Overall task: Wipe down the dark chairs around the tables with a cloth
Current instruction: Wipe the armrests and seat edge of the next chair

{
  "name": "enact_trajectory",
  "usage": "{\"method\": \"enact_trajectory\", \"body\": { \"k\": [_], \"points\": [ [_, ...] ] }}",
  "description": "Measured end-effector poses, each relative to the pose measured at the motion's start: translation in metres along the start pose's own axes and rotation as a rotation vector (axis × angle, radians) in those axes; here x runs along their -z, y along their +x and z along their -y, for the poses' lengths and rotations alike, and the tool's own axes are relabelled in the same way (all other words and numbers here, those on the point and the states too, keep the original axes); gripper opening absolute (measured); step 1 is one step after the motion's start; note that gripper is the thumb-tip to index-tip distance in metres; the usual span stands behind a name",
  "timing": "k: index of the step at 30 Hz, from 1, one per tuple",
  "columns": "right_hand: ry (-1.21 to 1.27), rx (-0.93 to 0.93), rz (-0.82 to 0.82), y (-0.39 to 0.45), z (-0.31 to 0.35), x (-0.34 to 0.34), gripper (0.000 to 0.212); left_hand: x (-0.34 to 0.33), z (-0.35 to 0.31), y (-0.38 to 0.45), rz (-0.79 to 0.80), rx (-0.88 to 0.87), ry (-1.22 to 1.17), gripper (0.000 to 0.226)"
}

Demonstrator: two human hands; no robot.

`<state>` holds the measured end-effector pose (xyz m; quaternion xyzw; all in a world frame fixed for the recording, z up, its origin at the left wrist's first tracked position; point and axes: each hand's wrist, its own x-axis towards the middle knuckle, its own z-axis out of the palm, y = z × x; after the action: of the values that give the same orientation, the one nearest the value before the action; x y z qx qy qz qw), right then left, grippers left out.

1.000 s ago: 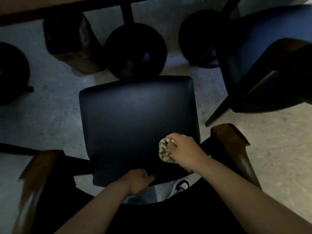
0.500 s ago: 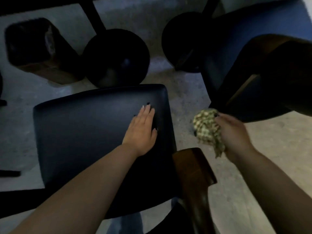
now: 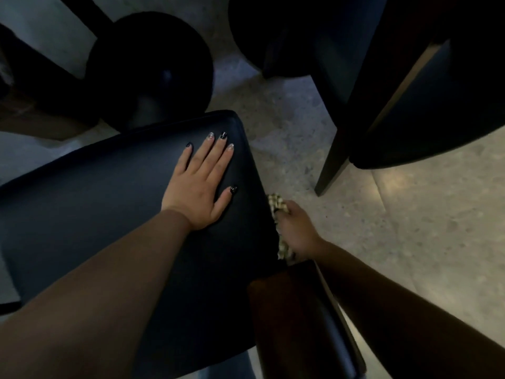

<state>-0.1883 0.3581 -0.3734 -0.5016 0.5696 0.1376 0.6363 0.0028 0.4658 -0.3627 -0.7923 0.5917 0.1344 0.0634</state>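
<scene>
Cloth (image 3: 278,201) now lower, gripped by right hand (image 3: 296,231) against chair seat (image 3: 90,203) side edge, left hand (image 3: 200,184) still flat on seat

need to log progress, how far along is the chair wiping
Done: cannot tell; no seat shows a visible wiped mark. In hand: the left hand lies flat on the near chair seat, while the right hand grips the checked cloth at that seat's right side edge. Left: the second dark chair to the right stands untouched by either hand.
</scene>
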Motion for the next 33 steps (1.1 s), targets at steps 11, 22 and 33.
{"method": "enact_trajectory", "body": {
  "k": [11, 22, 33],
  "points": [
    [0.042, 0.125, -0.095, 0.027, 0.024, -0.027, 0.036, -0.009, 0.005, 0.001, -0.141, -0.042, -0.070, 0.076],
    [-0.029, 0.557, -0.210, 0.088, 0.152, -0.051, 0.036, -0.017, 0.007, 0.002, -0.183, -0.057, -0.086, 0.077],
    [-0.208, -0.269, 0.040, 0.010, -0.019, -0.007, 0.038, -0.013, 0.006, 0.000, -0.153, -0.042, -0.071, 0.077]
  ]
}}
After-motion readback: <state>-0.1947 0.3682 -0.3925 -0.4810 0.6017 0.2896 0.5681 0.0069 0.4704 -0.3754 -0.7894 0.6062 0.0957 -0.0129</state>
